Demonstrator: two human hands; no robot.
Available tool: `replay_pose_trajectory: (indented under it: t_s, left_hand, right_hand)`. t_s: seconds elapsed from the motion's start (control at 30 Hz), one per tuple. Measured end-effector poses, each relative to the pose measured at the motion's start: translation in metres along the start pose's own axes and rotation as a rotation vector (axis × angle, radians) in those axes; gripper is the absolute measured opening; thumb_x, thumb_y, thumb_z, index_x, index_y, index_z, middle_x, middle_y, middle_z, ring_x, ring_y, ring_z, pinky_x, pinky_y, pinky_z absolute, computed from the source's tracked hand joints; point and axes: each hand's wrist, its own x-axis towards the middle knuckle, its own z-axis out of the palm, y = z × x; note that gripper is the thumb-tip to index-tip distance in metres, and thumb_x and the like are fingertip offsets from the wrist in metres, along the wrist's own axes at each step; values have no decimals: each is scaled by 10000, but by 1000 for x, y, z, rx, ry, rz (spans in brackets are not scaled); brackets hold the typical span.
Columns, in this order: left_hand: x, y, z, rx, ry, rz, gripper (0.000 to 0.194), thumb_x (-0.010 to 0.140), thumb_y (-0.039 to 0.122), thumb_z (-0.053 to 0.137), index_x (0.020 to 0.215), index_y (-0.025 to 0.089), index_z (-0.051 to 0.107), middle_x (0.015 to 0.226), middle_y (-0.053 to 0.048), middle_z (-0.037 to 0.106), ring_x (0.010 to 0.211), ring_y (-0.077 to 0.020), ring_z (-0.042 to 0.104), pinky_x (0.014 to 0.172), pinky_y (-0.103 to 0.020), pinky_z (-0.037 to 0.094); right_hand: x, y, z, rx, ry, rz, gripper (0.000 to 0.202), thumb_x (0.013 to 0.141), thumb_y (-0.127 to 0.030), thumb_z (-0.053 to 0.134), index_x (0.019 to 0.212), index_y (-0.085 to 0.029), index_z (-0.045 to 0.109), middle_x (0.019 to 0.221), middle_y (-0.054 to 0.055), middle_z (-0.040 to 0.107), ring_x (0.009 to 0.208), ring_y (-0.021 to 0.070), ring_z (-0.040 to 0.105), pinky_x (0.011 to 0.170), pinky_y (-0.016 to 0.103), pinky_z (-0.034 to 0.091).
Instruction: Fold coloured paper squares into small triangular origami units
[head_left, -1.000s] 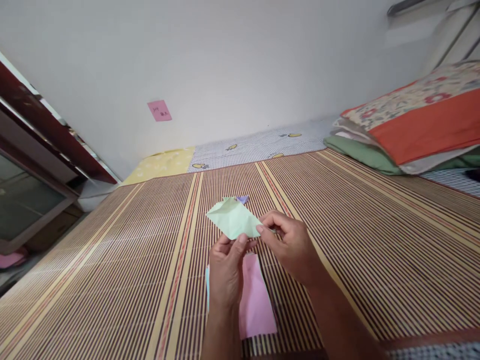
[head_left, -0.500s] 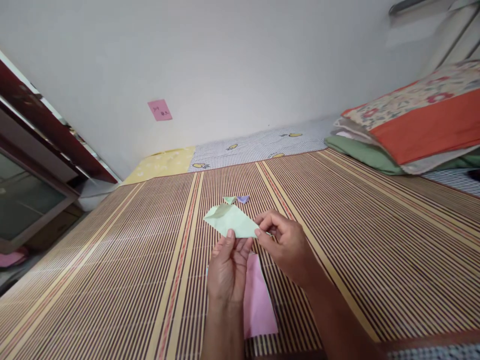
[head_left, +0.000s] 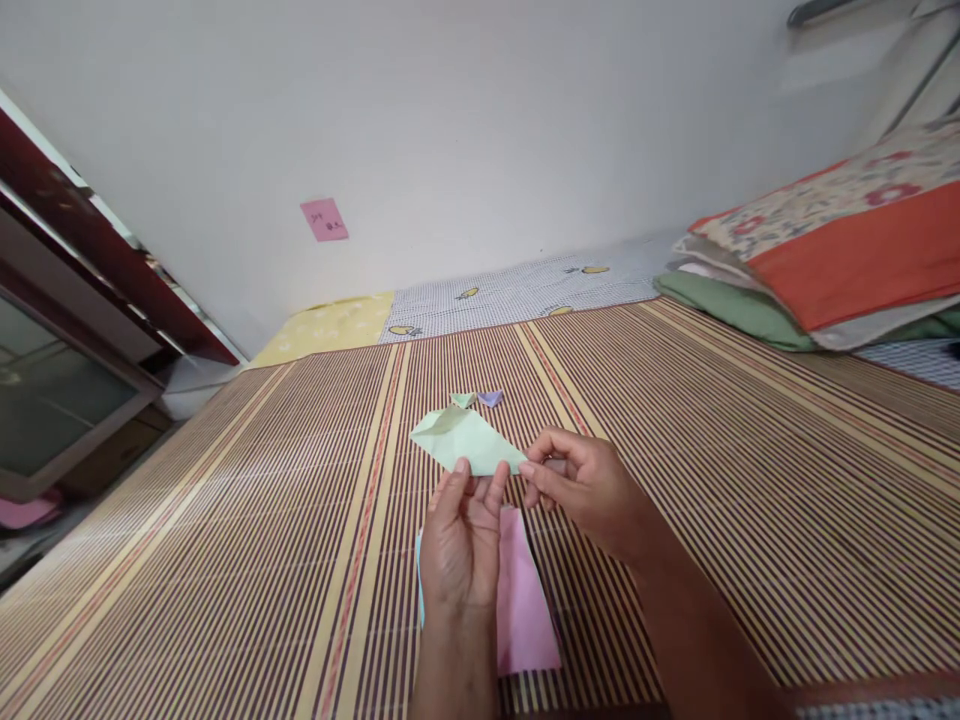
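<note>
A partly folded sheet of pale green paper is held up between both hands above the mat. My left hand supports its lower edge, thumb in front and fingers behind. At the paper's right-hand pointed corner, my right hand pinches the tip between thumb and fingers. Toward the left end, a flap of the paper stands folded over. Just beyond it lie a small green folded paper piece and a small purple folded paper piece. Pink paper lies beneath my left wrist, with a light blue edge showing beside it.
A striped bamboo mat covers the bed. Folded bedding with an orange and floral cover is piled at the right. A pink note is stuck on the wall. At the left stands a glass-fronted cabinet.
My right hand has slid slightly right and down to the paper's tip, and my left index finger now shows in front of the lower edge. The view has shifted slightly.
</note>
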Motion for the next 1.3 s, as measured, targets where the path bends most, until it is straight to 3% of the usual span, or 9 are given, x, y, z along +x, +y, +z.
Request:
replay_pose_trajectory:
  t_s: [0.37,0.5,0.67,0.77,0.9,1.13,1.3]
  left_hand:
    - [-5,-3,6,18,70,16,249,971,-40,484,844,120,626,806,-23,712,759,-112,751,883,-364,654]
    - [-4,-5,7,5,115,0,240,978,-39,474,870,128,609,800,-9,684,760,-99,742,929,-373,636]
    - [-1,-7,4,-11,157,-10,233,985,-39,467,877,124,594,825,-15,679,759,-82,733,916,-350,640]
    - [-1,-6,4,-20,163,-18,229,986,-42,466,876,115,592,836,-24,681,756,-80,735,883,-326,652]
    - [-1,-3,4,-15,151,-23,211,982,-47,479,902,105,600,853,-34,691,751,-85,738,850,-300,662]
    - [4,-3,1,-34,176,7,241,988,-52,451,878,111,591,856,-23,688,766,-78,734,883,-325,655]
    - [8,0,0,-45,177,-19,251,991,-48,435,863,91,600,870,-35,684,740,-69,720,882,-311,653]
  right_hand:
    - [3,5,4,68,90,-83,157,857,-223,698,744,-195,593,707,9,711,644,145,718,631,265,579]
    - [7,12,5,141,123,-81,135,811,-218,721,811,-198,588,688,-9,688,622,155,719,644,294,603]
    - [9,15,-7,75,153,-84,192,803,-253,739,960,-179,656,820,9,668,692,158,706,676,309,611]
    - [8,16,-8,27,80,-54,213,864,-331,723,1007,-177,693,864,26,694,757,164,693,695,293,579]
    - [8,18,5,-11,-3,-20,246,888,-381,704,761,-178,650,674,-20,618,620,142,594,573,253,478]
    - [2,5,21,-145,139,-93,210,884,-274,643,696,-183,632,581,-45,496,537,119,454,484,233,320]
    - [0,0,22,-228,203,-102,197,872,-261,641,691,-184,628,565,-35,527,516,121,463,475,240,330]
